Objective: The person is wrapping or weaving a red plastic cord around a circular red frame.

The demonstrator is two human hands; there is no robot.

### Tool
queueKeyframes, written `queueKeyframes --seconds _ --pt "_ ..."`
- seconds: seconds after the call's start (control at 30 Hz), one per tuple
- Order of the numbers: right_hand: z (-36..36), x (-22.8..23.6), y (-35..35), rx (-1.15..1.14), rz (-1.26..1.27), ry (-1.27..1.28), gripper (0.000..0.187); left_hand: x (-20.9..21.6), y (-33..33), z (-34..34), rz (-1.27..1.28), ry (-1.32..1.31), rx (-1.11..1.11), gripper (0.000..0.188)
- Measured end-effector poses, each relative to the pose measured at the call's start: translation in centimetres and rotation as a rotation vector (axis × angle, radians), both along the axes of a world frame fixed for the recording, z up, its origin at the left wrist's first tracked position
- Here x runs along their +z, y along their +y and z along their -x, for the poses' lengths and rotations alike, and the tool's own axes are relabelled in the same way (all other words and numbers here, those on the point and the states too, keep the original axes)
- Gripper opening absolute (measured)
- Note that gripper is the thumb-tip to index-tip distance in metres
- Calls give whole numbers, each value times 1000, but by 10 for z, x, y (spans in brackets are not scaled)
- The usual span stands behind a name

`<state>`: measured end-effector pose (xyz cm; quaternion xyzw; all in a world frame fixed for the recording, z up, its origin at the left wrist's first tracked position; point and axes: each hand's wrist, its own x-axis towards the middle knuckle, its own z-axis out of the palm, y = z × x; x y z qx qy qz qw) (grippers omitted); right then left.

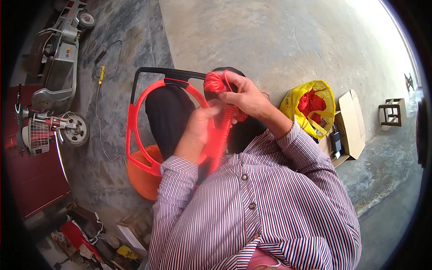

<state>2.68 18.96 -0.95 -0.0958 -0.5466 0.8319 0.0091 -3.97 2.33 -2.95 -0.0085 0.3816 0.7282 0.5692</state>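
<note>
Across my lap lies a frame (133, 114) with a black top bar, a ring inside it, and red cord wrapped tightly around much of both. My left hand (198, 128) is closed on the frame's right side, where the red wrapping is thick and ridged. Beside it, at the frame's upper right corner, my right hand (249, 98) pinches a bundle of red cord (213, 83). A strand runs up between its fingers. More red cord hangs below that hand. Part of the left fingers is hidden behind the wrapped side.
To my right stand a yellow bag (291, 104) holding red cord and an open cardboard box (352, 123). Farther right is a small wooden stool (392, 113). Left are a grey vehicle (63, 63), a wire basket (38, 136) and a yellow-handled tool (101, 75) by a cable. An orange object (140, 177) shows below the frame.
</note>
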Motion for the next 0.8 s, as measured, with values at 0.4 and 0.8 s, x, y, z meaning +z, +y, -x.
queueKeyframes --seconds 0.4,0.8 --pt "-37 29 31 -42 -1327 56 23 -3 -2 5 29 -21 -6 32" --pt "-133 -13 68 -562 343 114 30 6 -16 13 44 -1 48 28"
